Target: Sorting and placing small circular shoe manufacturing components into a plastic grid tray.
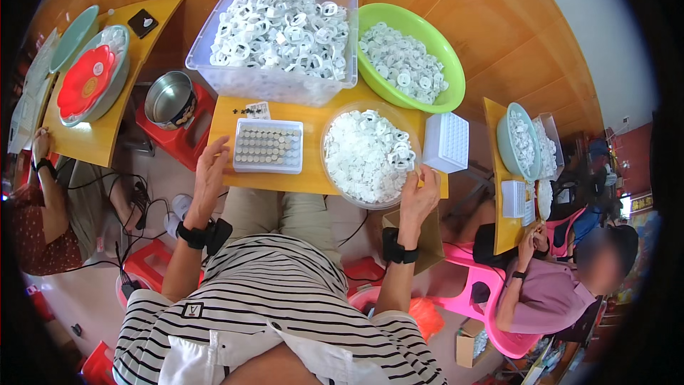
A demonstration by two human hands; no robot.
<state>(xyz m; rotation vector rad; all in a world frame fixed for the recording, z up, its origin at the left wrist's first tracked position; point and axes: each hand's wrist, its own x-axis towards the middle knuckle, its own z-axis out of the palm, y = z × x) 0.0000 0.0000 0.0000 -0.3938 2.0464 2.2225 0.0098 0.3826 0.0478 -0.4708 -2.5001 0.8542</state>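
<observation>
At the left edge of the table, my left hand (pixel 209 173) holds nothing, its fingers apart and loosely bent. Beside it lies a shallow white tray (pixel 268 167) with rows of small round metal-coloured discs (pixel 263 146). My right hand (pixel 419 198) is at the right rim of a clear round bowl (pixel 363 203), thumb and fingers closed together; what they pinch is too small to make out. White ring-shaped plastic parts (pixel 400 153) lie right by those fingertips. Small white plastic pieces (pixel 356 160) heap up in the bowl.
A clear bin (pixel 271 80) and a green basin (pixel 456 82) of white ring parts stand behind. Right of the bowl is a white gridded block (pixel 447 144). Small black pieces (pixel 242 111) lie behind the tray. A co-worker (pixel 548 285) sits at the right; another person's arm (pixel 50 185) shows left.
</observation>
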